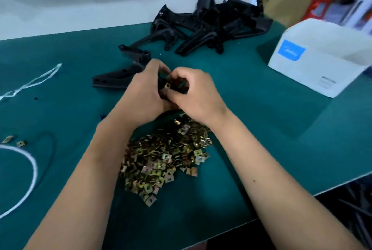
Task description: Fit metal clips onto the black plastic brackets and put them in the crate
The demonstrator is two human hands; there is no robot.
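Both hands meet over the table (pixel 241 129): the left hand (pixel 145 92) grips a black bracket (pixel 162 86) steady so the right hand (pixel 193 92) can pinch a metal clip (pixel 167 85) on.

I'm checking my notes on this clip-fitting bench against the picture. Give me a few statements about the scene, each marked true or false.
1. Both hands, left hand and right hand, hold a black bracket above the table. True.
2. The pile of metal clips lies beyond the heap of brackets. False: it lies nearer the person, between the forearms; the heap of brackets is at the far edge.
3. The white box stands at the right. True.
4. The table mat is red. False: it is green.
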